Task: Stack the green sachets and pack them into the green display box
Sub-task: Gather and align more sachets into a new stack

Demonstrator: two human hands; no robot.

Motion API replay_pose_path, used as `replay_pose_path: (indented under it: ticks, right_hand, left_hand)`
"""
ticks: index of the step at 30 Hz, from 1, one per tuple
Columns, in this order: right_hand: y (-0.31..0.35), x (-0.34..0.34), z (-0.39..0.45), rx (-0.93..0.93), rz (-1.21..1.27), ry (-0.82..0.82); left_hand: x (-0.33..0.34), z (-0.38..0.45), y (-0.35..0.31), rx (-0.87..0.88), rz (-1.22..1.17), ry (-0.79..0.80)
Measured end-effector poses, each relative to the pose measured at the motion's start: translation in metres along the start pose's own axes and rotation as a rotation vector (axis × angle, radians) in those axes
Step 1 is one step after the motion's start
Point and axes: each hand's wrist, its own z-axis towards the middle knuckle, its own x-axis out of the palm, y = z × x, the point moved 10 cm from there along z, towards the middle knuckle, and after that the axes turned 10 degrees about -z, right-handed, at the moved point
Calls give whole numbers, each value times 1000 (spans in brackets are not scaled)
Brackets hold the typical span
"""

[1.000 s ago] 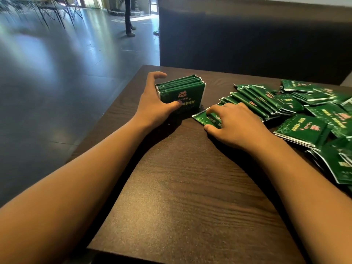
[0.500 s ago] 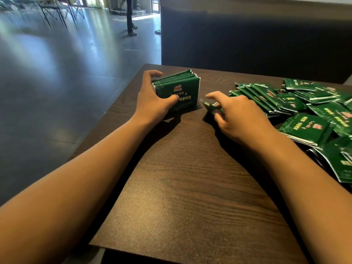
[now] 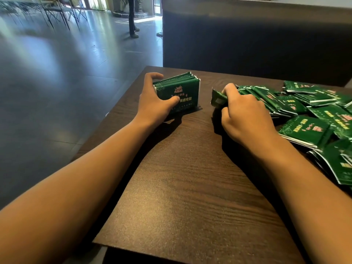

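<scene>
Since the earlier frame, right hand [image 3: 245, 115] lifts one sachet [image 3: 218, 98] clear of the pile [image 3: 304, 111] beside it, fingers pinching. Left hand [image 3: 158, 100] clasps the upright stack [image 3: 181, 92] on the desk [image 3: 190, 178]. Sachets look light, slick, pliant (grip edges).

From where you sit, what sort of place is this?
Probably a café or restaurant dining hall. A dark wood-grain table backs onto a tall dark booth seat, and thin metal-legged chairs stand across a wide glossy grey floor. Loose green sachets cover the table's right side.
</scene>
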Motion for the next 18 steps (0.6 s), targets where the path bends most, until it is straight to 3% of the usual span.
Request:
replay_pose_path:
  ticks: [3,7,15,18]
  right_hand:
    - [-1,-19,-2,29,105,-153]
    - [-10,-31,-8,83,434,-310]
    - [-1,-24,-4,12,1028,-223]
    - [-11,-9,-1,172,1426,-126]
  left_hand:
    - [1,1,3,-10,-19,3]
    - [1,3,8,-35,-52,2]
    - [-5,3,6,-13,-60,-45]
    - [-9,3,7,-37,-93,-90]
